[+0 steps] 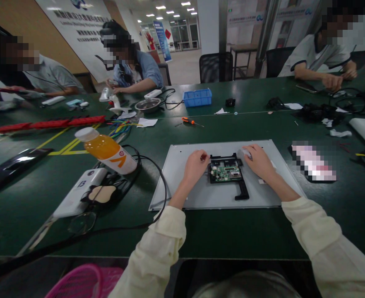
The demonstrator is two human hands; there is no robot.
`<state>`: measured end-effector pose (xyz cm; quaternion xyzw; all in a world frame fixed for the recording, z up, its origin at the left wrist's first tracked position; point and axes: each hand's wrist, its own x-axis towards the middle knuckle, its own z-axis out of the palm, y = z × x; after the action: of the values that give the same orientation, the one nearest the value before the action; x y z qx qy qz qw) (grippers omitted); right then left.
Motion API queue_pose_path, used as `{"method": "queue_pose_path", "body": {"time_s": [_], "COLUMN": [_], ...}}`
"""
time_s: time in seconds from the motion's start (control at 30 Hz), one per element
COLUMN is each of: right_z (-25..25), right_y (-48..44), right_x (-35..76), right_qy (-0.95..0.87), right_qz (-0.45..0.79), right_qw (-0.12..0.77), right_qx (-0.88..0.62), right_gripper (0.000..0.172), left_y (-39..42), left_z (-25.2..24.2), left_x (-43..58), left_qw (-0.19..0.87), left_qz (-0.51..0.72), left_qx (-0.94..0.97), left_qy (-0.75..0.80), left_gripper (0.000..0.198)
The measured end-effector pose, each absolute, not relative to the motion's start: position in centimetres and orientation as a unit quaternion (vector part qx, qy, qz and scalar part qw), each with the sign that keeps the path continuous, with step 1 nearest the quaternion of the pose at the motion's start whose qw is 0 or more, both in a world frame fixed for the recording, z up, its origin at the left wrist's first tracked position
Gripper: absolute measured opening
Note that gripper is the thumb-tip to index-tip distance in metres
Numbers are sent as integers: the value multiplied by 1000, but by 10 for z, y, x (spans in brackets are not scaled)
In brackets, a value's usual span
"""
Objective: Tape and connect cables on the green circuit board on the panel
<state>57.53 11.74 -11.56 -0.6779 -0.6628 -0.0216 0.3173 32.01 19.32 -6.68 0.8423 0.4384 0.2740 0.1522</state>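
A flat light-grey panel point(176, 194) lies on the green table in front of me. On it sits a green circuit board point(225, 174) inside a black plastic frame point(242, 192), which has an arm reaching toward me at the lower right. At the frame's upper left corner, the fingers of my left hand point(195, 166) are pinched together over something small and dark that I cannot make out. My right hand point(258, 159) is beside the frame's upper right corner, its fingers closed around a small whitish piece point(245, 153) whose kind is unclear.
An orange-handled screwdriver point(188, 121) lies beyond the panel, with a blue basket point(197, 98) farther back. Left are a juice bottle point(108, 151), a white power bank point(80, 192) and a black cable point(165, 186). A phone point(314, 163) lies right. Several people sit across.
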Motion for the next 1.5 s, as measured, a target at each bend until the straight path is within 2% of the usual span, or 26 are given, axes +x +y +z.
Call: {"method": "queue_pose_path", "body": {"time_s": [0.17,0.5,0.7,0.97,1.3,1.4,1.5], "right_z": [-115,-114,-111,-106,-105,-104,-103], "right_y": [117,116,116,118,119,119,119], "right_x": [576,575,574,574,569,569,569], "right_qy": [-660,-657,-655,-641,-619,-619,-633], "right_qz": [-16,-11,-3,3,8,-5,-9], "right_qw": [321,327,337,391,453,452,442], "right_qx": [-680,-679,-677,-660,-642,-642,-635], "right_gripper": [36,35,27,23,33,27,27], "left_y": [192,193,190,195,199,198,189], "left_z": [-72,-73,-70,-70,-69,-64,-54], "left_x": [322,324,325,325,320,320,323], "left_qw": [142,129,120,149,232,220,166], "left_qz": [239,213,200,216,267,283,295], "left_qx": [860,865,867,852,799,799,828], "left_qy": [429,436,441,454,486,483,448], "left_gripper": [23,19,20,31,20,19,18]}}
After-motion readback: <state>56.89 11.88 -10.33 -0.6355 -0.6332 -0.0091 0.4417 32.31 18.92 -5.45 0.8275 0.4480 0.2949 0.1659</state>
